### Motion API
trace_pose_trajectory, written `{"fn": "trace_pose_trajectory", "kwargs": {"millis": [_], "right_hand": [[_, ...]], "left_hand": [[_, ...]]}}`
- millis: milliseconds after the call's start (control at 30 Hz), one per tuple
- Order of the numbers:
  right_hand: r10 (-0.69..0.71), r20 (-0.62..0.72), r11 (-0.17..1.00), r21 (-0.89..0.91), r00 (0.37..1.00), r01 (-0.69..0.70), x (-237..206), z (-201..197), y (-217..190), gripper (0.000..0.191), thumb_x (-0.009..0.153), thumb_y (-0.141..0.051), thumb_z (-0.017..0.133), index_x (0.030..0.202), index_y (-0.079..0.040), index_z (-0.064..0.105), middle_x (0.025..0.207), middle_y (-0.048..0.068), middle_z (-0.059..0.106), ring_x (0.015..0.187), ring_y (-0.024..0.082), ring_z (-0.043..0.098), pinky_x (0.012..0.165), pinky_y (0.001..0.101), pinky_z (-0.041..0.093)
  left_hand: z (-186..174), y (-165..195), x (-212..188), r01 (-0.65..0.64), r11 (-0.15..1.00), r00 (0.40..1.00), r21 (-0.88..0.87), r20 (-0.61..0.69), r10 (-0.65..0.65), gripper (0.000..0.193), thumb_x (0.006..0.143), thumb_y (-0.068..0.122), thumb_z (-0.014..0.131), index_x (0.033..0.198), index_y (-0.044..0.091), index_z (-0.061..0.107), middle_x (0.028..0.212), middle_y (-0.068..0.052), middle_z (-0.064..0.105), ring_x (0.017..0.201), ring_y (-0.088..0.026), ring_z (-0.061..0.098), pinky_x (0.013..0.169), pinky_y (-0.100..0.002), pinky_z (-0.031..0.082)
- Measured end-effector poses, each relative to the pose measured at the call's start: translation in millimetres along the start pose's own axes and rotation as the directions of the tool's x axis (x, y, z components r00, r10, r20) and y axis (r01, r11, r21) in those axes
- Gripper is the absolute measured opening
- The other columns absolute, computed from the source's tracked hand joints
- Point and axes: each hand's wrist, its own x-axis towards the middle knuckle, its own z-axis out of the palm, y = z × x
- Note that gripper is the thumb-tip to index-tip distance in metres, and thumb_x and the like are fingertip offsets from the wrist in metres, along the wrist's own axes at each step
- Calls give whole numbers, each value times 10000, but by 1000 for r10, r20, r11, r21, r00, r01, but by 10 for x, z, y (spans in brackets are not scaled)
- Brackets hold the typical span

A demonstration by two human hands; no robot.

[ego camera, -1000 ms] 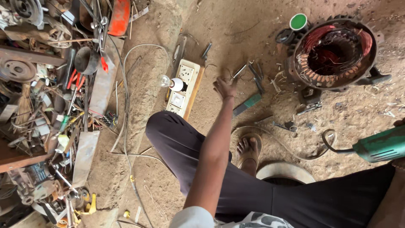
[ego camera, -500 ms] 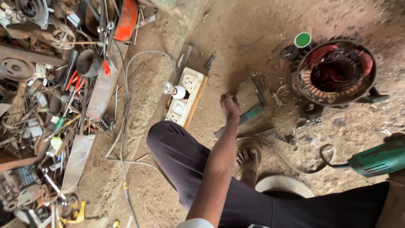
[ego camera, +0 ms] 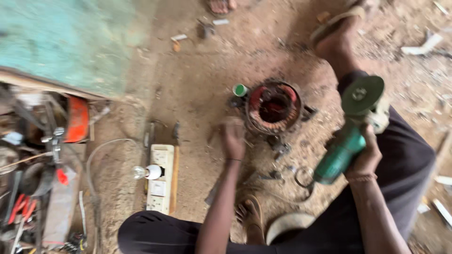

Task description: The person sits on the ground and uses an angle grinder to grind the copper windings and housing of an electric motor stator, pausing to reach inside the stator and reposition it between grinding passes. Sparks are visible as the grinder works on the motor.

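Gripping firmly, the green angle grinder (ego camera: pixel 351 131) is held raised by the right hand (ego camera: pixel 365 157) just right of the motor stator (ego camera: pixel 273 107), while the left hand (ego camera: pixel 233 138), fingers blurred beyond telling, is lowered beside it, apparently for steadying before careful disc alignment.

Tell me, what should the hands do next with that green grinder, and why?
Probably bring the green grinder down toward the round motor winding. The right hand holds the grinder up in the air, disc pointing away, while the left hand reaches out on the dirt floor right beside the winding. The picture is blurry, so whether the left fingers grip anything is unclear.
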Motion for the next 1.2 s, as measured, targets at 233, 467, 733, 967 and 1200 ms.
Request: {"fn": "trace_pose_trajectory", "kwargs": {"millis": [233,467,733,967,1200], "right_hand": [[10,28,1000,7,1000,-10,49,-20,18,690,1076,-601,545,1436,-15,498,1074,178,662,922,332,675,858,502,580],[14,131,997,72,991,-23,66,-221,146,685,1138,-602,528,1390,34,480,1087,210,647,961,344,663,930,527,559],[66,193,994,72,979,-81,306,-776,328,678,1097,-598,546,1395,10,499,1204,181,673,1073,359,697,1011,523,597],[5,420,988,-142,907,60,645,-1730,862,431,1231,-348,479,1398,50,482,1199,197,620,1154,321,634,1100,453,561],[45,377,994,-110,925,-4,799,-1888,855,486,1189,-362,459,1398,76,479,1212,224,605,1137,356,628,1041,501,549]], "left_hand": [[371,430,243,-148,957,978,248,179,105,335,861,155,720,1175,90,626,1102,-140,641,1074,-369,612,1098,-548,379],[853,-291,-378,-155,964,829,216,559,8,382,999,15,545,1365,116,598,1334,-109,655,1237,-309,633,1082,-450,481],[1010,-235,-170,-433,801,551,413,825,-127,356,852,260,619,1199,192,661,1265,-56,671,1338,-293,532,1134,-621,287],[437,-495,-492,-137,990,981,-42,132,141,135,1090,150,657,1212,207,655,1169,10,706,1049,-92,688,948,-323,576],[-797,-1559,-1295,120,757,966,642,102,-239,387,910,119,695,1294,136,650,1195,-115,662,1157,-311,608,1046,-476,487]]}}
